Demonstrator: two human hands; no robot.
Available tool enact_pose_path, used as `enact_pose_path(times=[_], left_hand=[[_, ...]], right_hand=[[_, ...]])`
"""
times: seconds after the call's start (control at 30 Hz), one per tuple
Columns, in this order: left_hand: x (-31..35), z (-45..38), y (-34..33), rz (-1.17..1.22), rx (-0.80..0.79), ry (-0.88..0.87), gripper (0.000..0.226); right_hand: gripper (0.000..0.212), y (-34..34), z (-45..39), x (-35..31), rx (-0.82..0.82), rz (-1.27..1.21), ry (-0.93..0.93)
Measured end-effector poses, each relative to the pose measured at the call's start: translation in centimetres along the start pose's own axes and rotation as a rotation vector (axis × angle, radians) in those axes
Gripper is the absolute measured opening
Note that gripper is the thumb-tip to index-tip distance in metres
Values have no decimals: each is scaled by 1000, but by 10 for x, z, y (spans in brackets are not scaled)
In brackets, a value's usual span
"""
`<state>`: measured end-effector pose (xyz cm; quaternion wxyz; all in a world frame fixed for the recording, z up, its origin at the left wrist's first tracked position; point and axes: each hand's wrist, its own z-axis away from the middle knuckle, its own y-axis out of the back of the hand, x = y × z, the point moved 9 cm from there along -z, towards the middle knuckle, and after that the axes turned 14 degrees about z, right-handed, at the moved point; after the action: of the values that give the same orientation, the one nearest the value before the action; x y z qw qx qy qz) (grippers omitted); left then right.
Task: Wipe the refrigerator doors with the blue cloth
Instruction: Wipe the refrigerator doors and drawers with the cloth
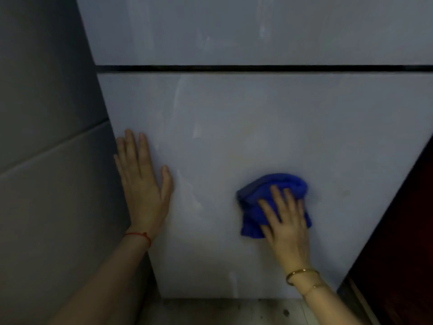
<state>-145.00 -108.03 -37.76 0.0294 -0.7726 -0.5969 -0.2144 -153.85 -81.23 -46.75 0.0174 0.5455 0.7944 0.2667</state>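
The lower refrigerator door (257,127) is a pale grey-blue panel that fills most of the view, with faint streaks on it. A dark gap (257,68) separates it from the upper door (234,29). My right hand (288,221) presses a bunched blue cloth (264,188) flat against the lower door, right of centre, fingers spread over it. My left hand (143,181) lies flat and open on the same door near its left edge, holding nothing.
A grey tiled wall (46,160) stands close along the refrigerator's left side. A dark reddish-brown surface (403,231) borders the right side. A strip of dirty floor (222,311) shows below the door.
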Motion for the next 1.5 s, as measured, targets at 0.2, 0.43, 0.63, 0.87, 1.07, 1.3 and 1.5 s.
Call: enact_pose_path(times=[0.2, 0.43, 0.63, 0.87, 1.07, 1.3, 1.5], left_hand=[[2, 0, -4, -11, 19, 16, 72], [0, 0, -4, -7, 31, 13, 73], [0, 0, -4, -4, 24, 12, 71], [-1, 0, -4, -10, 3, 26, 70], [-3, 1, -2, -10, -46, 18, 69], [-6, 2, -3, -39, -55, 32, 70], [-6, 2, -1, -25, -63, 32, 69]], right_hand=[[47, 51, -91, 92, 228, -129, -424], [68, 5, -23, 1, 50, 18, 223], [50, 5, -7, 72, 45, 69, -34], [63, 35, -89, -10, 187, -84, 67], [68, -17, 20, -57, 33, 59, 583], [47, 45, -88, 70, 208, -123, -266], [67, 25, -67, -17, 110, -13, 193]])
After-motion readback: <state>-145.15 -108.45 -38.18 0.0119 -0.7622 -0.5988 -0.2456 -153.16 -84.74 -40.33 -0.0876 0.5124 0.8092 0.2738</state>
